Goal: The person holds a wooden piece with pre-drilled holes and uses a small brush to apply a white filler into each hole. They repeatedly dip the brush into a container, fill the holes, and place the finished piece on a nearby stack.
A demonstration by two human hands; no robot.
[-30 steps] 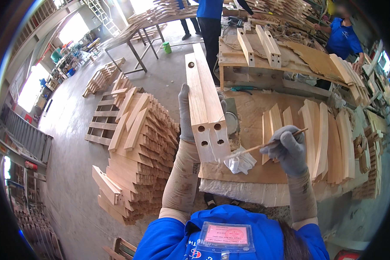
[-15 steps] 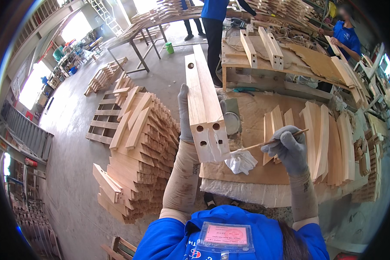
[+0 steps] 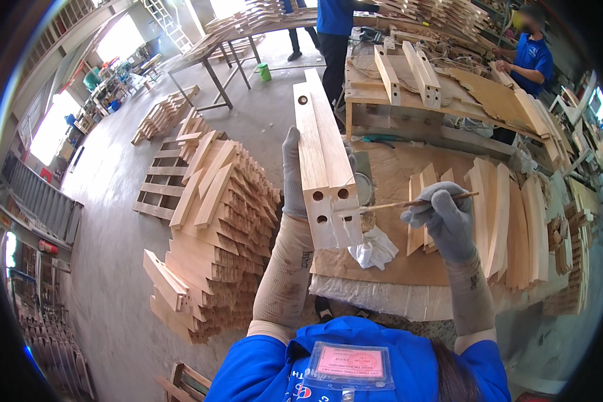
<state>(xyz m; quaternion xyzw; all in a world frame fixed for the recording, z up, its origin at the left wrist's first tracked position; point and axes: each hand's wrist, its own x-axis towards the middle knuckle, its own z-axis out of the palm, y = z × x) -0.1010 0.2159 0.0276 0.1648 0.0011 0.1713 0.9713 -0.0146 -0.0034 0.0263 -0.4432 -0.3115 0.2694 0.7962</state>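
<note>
My gloved left hand [image 3: 293, 175] is wrapped round a pair of pale wooden pieces [image 3: 320, 144] lying side by side, raised over the work table with their ends toward me. Several dark round holes show in the near ends, and a whitish wet smear covers part of that face. In my gloved right hand [image 3: 443, 220] a thin wooden stick [image 3: 390, 205] is pinched between the fingers. Its tip meets the end face by the lower right hole. Behind the wood, a round container [image 3: 364, 189] is partly hidden. A crumpled white cloth [image 3: 375, 250] lies on the table below.
Curved wooden pieces [image 3: 497, 218] stand in a row at the table's right. A tall stack of wooden parts [image 3: 214, 254] rises on the left beside a pallet [image 3: 161, 184]. Beyond, a bench [image 3: 449, 114] carries more wood; co-workers [image 3: 534, 57] stand around it.
The wooden pieces have shifted slightly right and tilted. The stick's tip has risen from the lower edge of the end face to the lower right hole.
</note>
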